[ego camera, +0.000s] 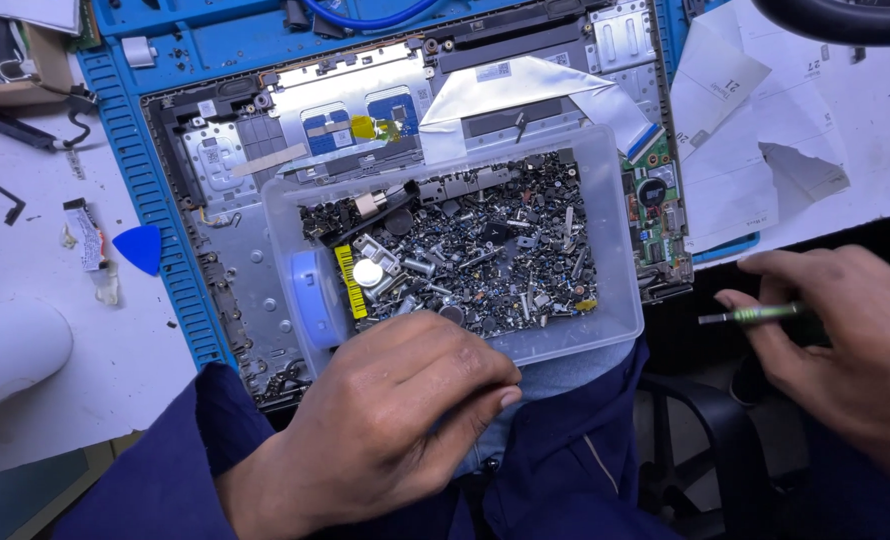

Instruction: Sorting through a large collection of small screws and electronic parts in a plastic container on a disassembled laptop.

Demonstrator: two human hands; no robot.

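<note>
Your left hand (385, 420) is curling loosely, fingertips touching the near wall of the clear plastic tub (620, 250) of tiny screws (485, 255) sitting on the opened laptop (235, 270). It's probably light and flexy, so you're better off gripping both sides. Right hand (845, 340) is pinching a green screwdriver (760, 315).
</note>
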